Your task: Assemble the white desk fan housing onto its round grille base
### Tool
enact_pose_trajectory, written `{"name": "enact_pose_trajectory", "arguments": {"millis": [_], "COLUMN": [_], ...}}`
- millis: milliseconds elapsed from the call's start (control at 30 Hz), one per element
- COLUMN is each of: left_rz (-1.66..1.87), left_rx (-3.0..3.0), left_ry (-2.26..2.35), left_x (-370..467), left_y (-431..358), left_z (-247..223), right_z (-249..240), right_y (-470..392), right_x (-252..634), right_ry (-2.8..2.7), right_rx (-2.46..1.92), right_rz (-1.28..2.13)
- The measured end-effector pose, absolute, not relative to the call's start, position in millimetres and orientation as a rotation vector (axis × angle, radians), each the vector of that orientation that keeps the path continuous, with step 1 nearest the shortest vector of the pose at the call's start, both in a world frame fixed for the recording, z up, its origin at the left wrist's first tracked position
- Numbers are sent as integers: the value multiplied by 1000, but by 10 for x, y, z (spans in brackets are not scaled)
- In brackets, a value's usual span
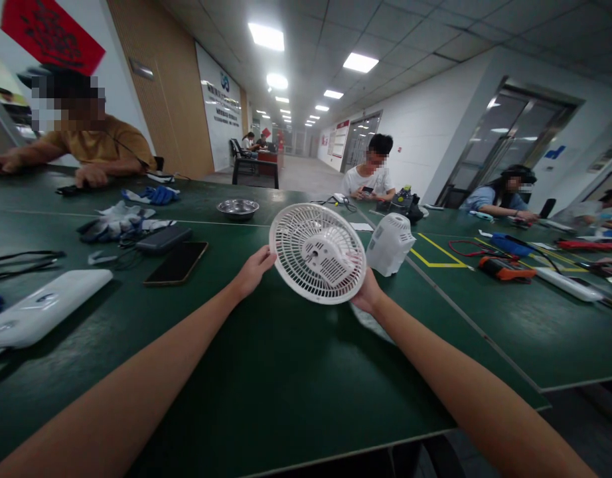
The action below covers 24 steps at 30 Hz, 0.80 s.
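Observation:
A round white fan grille [291, 255] is held up above the green table [286, 372], tilted, with a slotted motor housing at its centre. My left hand [255, 271] grips its left rim with fingers closed. At the lower right edge my right hand [368, 292] holds the grille, its fingers partly hidden behind the slats. Just behind my right hand stands a white slotted plastic housing [390, 245]. Clear plastic lies on the table under my right wrist.
To the left lie a phone [176, 263], a dark power bank [164, 239], gloves [119, 222] and a white device [50, 305]. A metal bowl [237, 209] stands behind. An orange multimeter [506, 269] lies right. Several people sit around the table.

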<state>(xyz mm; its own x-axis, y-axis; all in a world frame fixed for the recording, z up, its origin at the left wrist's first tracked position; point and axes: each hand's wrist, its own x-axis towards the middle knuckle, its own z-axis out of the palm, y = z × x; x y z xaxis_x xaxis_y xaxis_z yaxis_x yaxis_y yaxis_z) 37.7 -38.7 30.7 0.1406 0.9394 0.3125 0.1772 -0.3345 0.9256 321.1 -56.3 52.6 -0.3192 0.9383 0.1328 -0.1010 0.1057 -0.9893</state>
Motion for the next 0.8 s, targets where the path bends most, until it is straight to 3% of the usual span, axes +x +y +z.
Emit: {"name": "enact_pose_trajectory", "arguments": {"millis": [100,200,433,800], "left_rz": [1199,1189,1188,1117], "left_rx": [1580,1447,1068,1102], "left_ry": [957,980,856,859], "left_x": [384,401,488,455], "left_y": [-453,-491,-471,-412], "left_z": [353,381,348,291], "right_z": [474,438,443,434], "right_y": [-600,-563,-519,-497], "right_x": [3158,3145,3186,3228], "right_ry": [-1279,-1231,-1285,-1337], "right_rx": [-793,-796,-782,-749], "right_rz": [1747,1874,1917,1961]}}
